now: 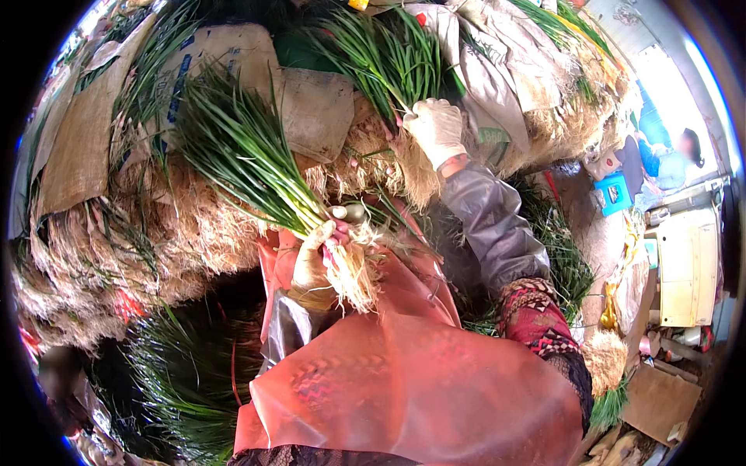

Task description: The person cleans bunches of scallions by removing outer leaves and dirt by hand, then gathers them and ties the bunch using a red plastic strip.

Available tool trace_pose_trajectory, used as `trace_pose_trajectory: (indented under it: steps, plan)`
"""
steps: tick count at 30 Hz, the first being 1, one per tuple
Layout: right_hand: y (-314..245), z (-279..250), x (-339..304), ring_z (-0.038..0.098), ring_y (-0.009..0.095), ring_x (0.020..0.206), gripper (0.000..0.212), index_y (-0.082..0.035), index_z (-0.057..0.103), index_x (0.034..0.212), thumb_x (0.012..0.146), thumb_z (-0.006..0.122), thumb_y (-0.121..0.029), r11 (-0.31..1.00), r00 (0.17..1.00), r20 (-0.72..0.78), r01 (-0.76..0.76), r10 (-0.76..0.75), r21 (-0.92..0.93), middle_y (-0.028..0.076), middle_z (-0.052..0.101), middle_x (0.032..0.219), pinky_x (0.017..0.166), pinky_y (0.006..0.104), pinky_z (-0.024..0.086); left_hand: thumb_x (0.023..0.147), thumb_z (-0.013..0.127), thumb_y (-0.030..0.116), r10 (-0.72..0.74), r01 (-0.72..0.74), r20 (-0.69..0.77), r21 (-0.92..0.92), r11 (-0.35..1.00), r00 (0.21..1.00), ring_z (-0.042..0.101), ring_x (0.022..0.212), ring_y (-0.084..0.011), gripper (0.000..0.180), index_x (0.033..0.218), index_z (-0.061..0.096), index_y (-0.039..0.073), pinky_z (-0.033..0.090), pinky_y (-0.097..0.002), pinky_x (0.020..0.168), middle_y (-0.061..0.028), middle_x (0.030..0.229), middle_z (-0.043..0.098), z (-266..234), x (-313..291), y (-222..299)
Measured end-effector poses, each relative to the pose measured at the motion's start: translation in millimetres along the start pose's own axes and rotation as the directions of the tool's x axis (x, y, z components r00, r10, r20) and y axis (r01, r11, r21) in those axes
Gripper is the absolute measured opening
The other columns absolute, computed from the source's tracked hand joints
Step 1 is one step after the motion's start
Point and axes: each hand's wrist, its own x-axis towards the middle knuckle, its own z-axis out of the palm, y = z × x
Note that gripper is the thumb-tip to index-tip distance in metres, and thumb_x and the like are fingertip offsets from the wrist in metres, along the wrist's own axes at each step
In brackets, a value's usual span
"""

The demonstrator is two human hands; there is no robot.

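My left hand (312, 260), in a pale glove, is closed around a bunch of spring onions (272, 171) in front of my apron (435, 373). Their long green leaves fan up and to the left. Reddish bulbs and straw-coloured roots (353, 276) stick out below the fist. Farther off and to the right, my gloved right hand (437, 130) is closed at the base of more spring onions (396, 66) lying on top of the heap. Its fingertips are partly hidden, and how many stalks it grips cannot be made out.
A long heap of spring onions (179, 210), roots toward me, spans the far side, partly covered by sacks (85, 147) and cloth (497, 74). More green leaves (186, 373) lie low at left. A blue crate (614, 193) and a seated person (672, 167) are at right, above a cream cabinet (688, 268).
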Motion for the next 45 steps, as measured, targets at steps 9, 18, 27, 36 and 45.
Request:
trace_pose_trajectory:
  steps: [9, 18, 27, 36, 45]
  plan:
    - [-73, -56, -95, 0.053, 0.015, 0.053, 0.018, -0.011, 0.065, 0.077, 0.084, 0.066, -0.027, 0.839, 0.990, -0.088, 0.138, -0.108, 0.526, 0.001, 0.053, 0.057, 0.051, 0.0274, 0.043, 0.089, 0.057, 0.010, -0.066, 0.077, 0.129, -0.081, 0.994, 0.989, 0.058, 0.082, -0.0119, 0.035, 0.118, 0.050, -0.009, 0.049, -0.0232, 0.074, -0.0057, 0.089, 0.060, 14, 17, -14]
    - [-96, -19, -71, 0.061, 0.029, 0.063, 0.019, -0.009, 0.067, 0.087, 0.084, 0.062, -0.027, 0.898, 0.977, -0.052, 0.213, -0.209, 0.386, 0.010, 0.063, 0.073, 0.054, 0.0368, 0.047, 0.084, 0.063, 0.010, -0.085, 0.081, 0.024, 0.133, 0.988, 0.996, 0.059, 0.077, -0.0152, 0.029, 0.107, 0.057, -0.006, 0.050, -0.0256, 0.070, -0.0069, 0.084, 0.062, 12, 6, -21]
    - [-39, 67, -71, 0.060, 0.015, 0.069, 0.012, -0.006, 0.063, 0.094, 0.084, 0.056, -0.008, 0.828, 0.986, -0.128, -0.020, 0.110, 0.561, 0.003, 0.062, 0.079, 0.058, 0.0260, 0.048, 0.086, 0.059, 0.019, -0.016, 0.037, 0.293, -0.067, 0.997, 0.956, 0.051, 0.071, -0.0110, 0.020, 0.097, 0.054, 0.003, 0.045, -0.0233, 0.066, -0.0045, 0.087, 0.054, 47, -22, -14]
    - [-22, -46, -50, 0.066, 0.027, 0.077, 0.030, -0.009, 0.067, 0.092, 0.086, 0.059, -0.038, 0.976, 0.989, 0.145, -0.052, 0.021, 0.213, 0.013, 0.067, 0.085, 0.067, 0.0352, 0.052, 0.087, 0.058, 0.018, -0.020, 0.063, 0.284, -0.144, 0.988, 0.959, 0.060, 0.076, -0.0220, 0.029, 0.110, 0.052, 0.001, 0.053, -0.0344, 0.070, -0.0139, 0.093, 0.059, 15, -3, -7]
    - [-27, -38, -39, 0.055, 0.008, 0.066, 0.024, -0.004, 0.070, 0.093, 0.090, 0.058, -0.025, 0.364, 0.948, 0.290, -0.225, -0.133, 0.904, 0.003, 0.063, 0.076, 0.062, 0.0227, 0.044, 0.082, 0.064, 0.012, -0.075, 0.078, 0.083, -0.042, 0.996, 0.994, 0.058, 0.067, -0.0112, 0.028, 0.107, 0.058, 0.000, 0.049, -0.0208, 0.060, -0.0082, 0.086, 0.063, 20, 14, -17]
